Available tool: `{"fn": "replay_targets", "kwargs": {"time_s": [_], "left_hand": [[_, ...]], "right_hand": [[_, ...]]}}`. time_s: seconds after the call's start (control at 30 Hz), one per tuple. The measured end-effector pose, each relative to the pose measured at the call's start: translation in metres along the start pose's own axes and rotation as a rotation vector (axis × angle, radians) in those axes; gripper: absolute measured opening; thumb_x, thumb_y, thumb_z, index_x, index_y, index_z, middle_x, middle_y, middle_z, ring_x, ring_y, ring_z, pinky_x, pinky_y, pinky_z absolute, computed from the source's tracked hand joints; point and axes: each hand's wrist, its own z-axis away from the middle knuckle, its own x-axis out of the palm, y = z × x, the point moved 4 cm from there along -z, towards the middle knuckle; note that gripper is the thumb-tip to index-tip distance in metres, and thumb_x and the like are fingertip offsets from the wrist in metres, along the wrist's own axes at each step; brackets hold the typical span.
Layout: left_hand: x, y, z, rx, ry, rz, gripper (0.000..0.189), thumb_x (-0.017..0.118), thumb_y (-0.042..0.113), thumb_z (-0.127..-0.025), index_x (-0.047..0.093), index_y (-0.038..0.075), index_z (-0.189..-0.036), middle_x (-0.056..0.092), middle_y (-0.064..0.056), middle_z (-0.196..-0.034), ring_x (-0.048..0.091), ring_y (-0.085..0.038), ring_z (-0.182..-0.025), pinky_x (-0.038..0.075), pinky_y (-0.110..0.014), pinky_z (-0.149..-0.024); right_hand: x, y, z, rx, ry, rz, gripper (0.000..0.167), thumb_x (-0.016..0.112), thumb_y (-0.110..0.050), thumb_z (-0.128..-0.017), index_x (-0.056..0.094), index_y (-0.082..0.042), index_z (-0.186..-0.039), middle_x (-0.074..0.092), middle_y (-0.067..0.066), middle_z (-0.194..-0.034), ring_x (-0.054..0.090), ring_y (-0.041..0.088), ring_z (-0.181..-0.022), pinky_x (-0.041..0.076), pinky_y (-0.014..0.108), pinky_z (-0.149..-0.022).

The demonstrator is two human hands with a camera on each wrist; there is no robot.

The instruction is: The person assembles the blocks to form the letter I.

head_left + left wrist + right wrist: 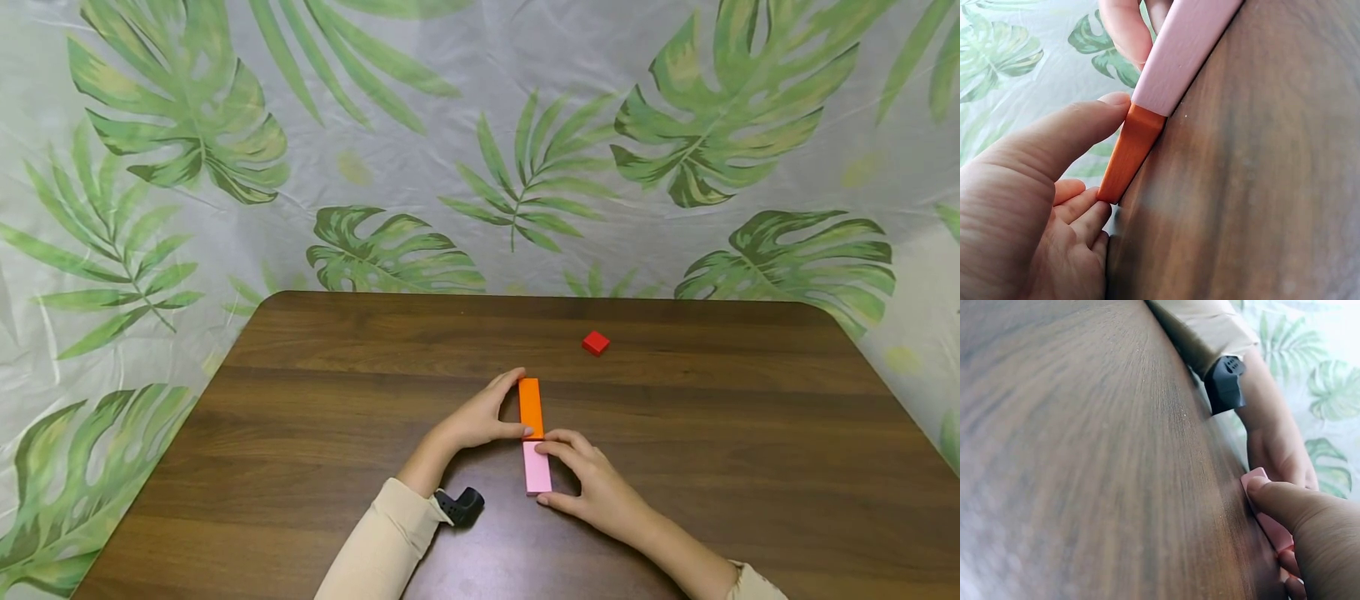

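Note:
An orange rectangular block (530, 407) lies flat on the wooden table, lengthwise away from me. End to end with it, on the near side, lies a pink block (537, 469). My left hand (480, 419) grips the orange block by its ends, thumb at the near end and fingertips at the far one. In the left wrist view the orange block (1135, 150) meets the pink block (1185, 53) right beside my left thumb. My right hand (600, 483) pinches the pink block, with the thumb on its near end and a finger on its far end.
A small red block (596, 342) lies farther back on the table (337, 342), right of the two blocks. A black wrist device (461, 507) sticks out from my left cuff. Leaf-patterned cloth (405, 150) hangs behind the table's far edge.

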Motion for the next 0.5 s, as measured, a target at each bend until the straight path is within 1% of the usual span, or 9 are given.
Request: {"fn": "replay_targets", "kwargs": {"time_s": [0.23, 0.5], "left_hand": [[-0.0004, -0.0014, -0.0002, 0.009, 0.002, -0.001, 0.087, 0.072, 0.028, -0.075, 0.021, 0.006, -0.142, 0.027, -0.008, -0.143, 0.028, -0.017, -0.128, 0.023, -0.035, -0.103], [-0.0003, -0.0003, -0.0001, 0.008, -0.004, -0.002, 0.087, 0.072, 0.027, -0.076, 0.021, 0.006, -0.142, 0.027, -0.008, -0.143, 0.026, -0.017, -0.128, 0.022, -0.035, -0.103]], "right_hand": [[0.0009, 0.0009, -0.0022, -0.002, 0.004, -0.005, 0.054, 0.077, -0.031, -0.07, 0.056, -0.013, -0.117, 0.046, 0.003, -0.123, 0.044, 0.017, -0.11, 0.039, 0.046, -0.085], [0.0015, 0.0018, -0.0031, 0.015, 0.005, 0.006, 0.054, 0.076, -0.033, -0.07, 0.056, -0.014, -0.117, 0.046, 0.003, -0.122, 0.045, 0.016, -0.109, 0.039, 0.045, -0.085]]}}
